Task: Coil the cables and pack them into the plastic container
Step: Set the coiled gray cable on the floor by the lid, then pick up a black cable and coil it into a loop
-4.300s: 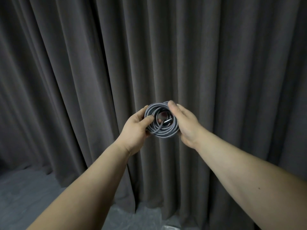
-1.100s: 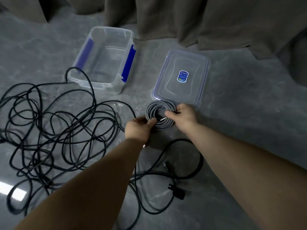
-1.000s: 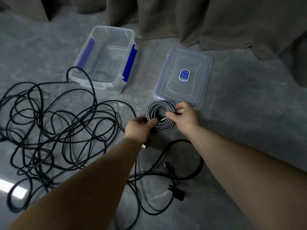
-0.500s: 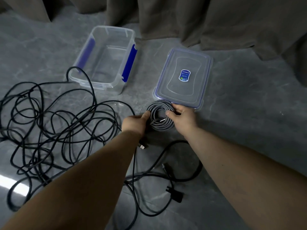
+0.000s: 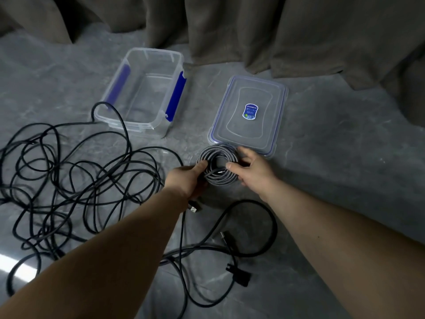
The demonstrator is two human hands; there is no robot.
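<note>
A grey braided cable wound into a tight coil (image 5: 218, 155) is held between both hands just above the floor. My left hand (image 5: 186, 180) grips its left side, thumb over the strands. My right hand (image 5: 253, 172) pinches the right side, thumb pressed on a metal plug end inside the ring. A USB plug (image 5: 194, 208) hangs below my left wrist. The clear plastic container (image 5: 142, 93) with blue clips stands open at the back left. Its lid (image 5: 249, 113) lies flat to the right, just beyond the coil.
A large tangle of black cable (image 5: 69, 180) spreads over the grey floor on the left. Another black cable (image 5: 230, 245) with a plug block loops on the floor under my arms. Grey curtains (image 5: 253, 26) hang along the back.
My view dropped from the curtain to the floor. The coil, still held by both hands, has come down in front of the lid, and my left hand has shifted lower on its left side.
</note>
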